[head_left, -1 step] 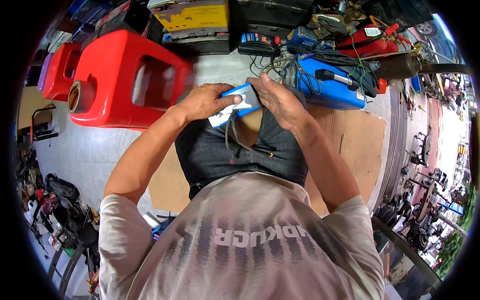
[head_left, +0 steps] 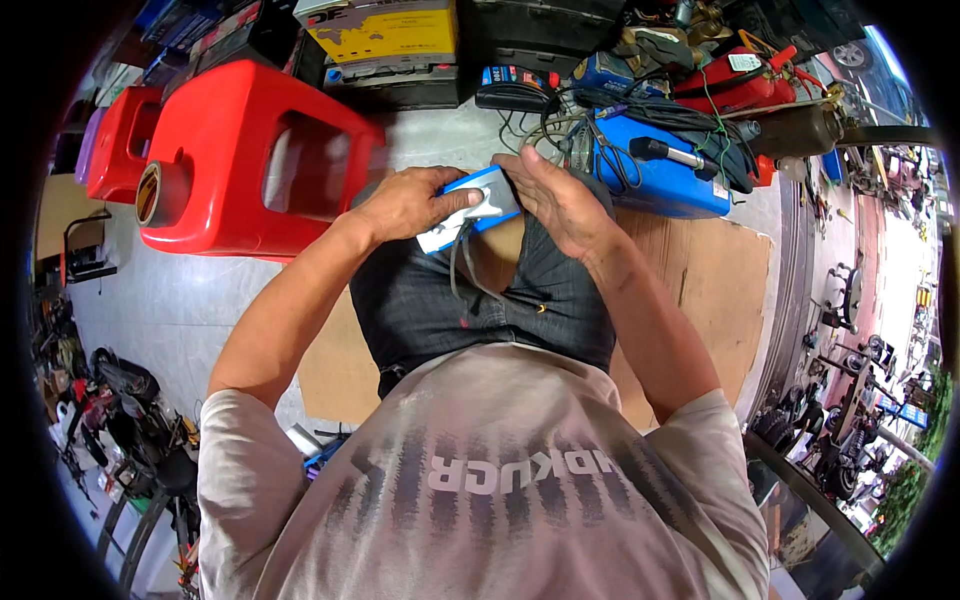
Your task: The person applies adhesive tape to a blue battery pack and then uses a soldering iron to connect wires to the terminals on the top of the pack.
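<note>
Above my lap is a flat rectangular block [head_left: 496, 197] with a silvery-white top and blue edges. My left hand [head_left: 413, 204] grips its left side, thumb pressed on the top face and the other fingers mostly hidden behind or below. Dark grey cables [head_left: 457, 268] come out of the block's near side and hang over my dark jeans. Along the block's right end, my right hand [head_left: 560, 207] is held with fingers straight and thumb raised. Whether it touches the block I cannot tell.
A red plastic stool [head_left: 215, 160] lies on its side at the left, with a tape roll [head_left: 165, 193] against it. Cardboard [head_left: 715, 290] lies under me. At the right sits a blue case [head_left: 665, 195] with cables and a tool on top. Batteries and a yellow box [head_left: 390, 35] stand ahead.
</note>
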`<move>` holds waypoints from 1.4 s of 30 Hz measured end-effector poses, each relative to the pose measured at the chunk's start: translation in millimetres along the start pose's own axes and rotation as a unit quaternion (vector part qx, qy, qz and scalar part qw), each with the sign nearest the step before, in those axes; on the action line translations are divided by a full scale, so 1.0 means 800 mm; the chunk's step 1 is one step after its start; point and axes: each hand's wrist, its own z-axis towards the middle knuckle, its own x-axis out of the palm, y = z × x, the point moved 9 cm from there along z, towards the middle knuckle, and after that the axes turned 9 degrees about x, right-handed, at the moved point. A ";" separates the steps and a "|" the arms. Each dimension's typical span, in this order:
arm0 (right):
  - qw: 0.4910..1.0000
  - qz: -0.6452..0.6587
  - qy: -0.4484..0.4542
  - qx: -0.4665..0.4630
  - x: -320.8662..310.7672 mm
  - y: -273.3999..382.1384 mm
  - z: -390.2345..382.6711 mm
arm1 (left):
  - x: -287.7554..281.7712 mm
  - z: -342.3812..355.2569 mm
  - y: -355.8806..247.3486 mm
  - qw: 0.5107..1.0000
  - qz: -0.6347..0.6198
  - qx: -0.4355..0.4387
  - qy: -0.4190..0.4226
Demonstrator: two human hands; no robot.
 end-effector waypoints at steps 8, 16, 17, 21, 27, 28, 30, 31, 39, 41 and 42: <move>0.993 -0.017 -0.115 0.006 -0.059 -0.026 -0.008 | -0.006 -0.001 -0.010 0.998 0.049 0.007 -0.030; 0.772 -0.469 -0.248 -0.351 0.022 0.029 -0.082 | -0.011 -0.005 -0.013 0.995 0.053 0.041 -0.078; 0.753 -0.489 -0.231 -0.375 0.036 0.036 -0.084 | -0.013 -0.006 -0.015 0.993 0.056 0.051 -0.094; 0.724 -0.522 -0.193 -0.407 0.060 0.041 -0.076 | -0.028 -0.028 -0.040 0.967 0.103 0.104 -0.208; 0.721 -0.531 -0.179 -0.408 0.064 0.048 -0.069 | -0.008 -0.087 -0.084 0.919 0.132 0.243 -0.281; 0.724 -0.529 -0.176 -0.407 0.066 0.050 -0.068 | -0.003 -0.092 -0.091 0.913 0.147 0.247 -0.289; 0.722 -0.537 -0.169 -0.402 0.071 0.053 -0.066 | -0.001 -0.096 -0.096 0.904 0.147 0.238 -0.323; 0.721 -0.542 -0.167 -0.399 0.073 0.054 -0.064 | 0.000 -0.097 -0.098 0.899 0.150 0.236 -0.336; 0.719 -0.554 -0.166 -0.385 0.078 0.050 -0.053 | 0.003 -0.112 -0.096 0.882 0.131 0.220 -0.396; 0.718 -0.555 -0.166 -0.387 0.077 0.048 -0.049 | 0.002 -0.112 -0.085 0.887 0.088 0.205 -0.405; 0.717 -0.554 -0.166 -0.390 0.077 0.047 -0.049 | 0.000 -0.112 -0.079 0.888 0.067 0.197 -0.410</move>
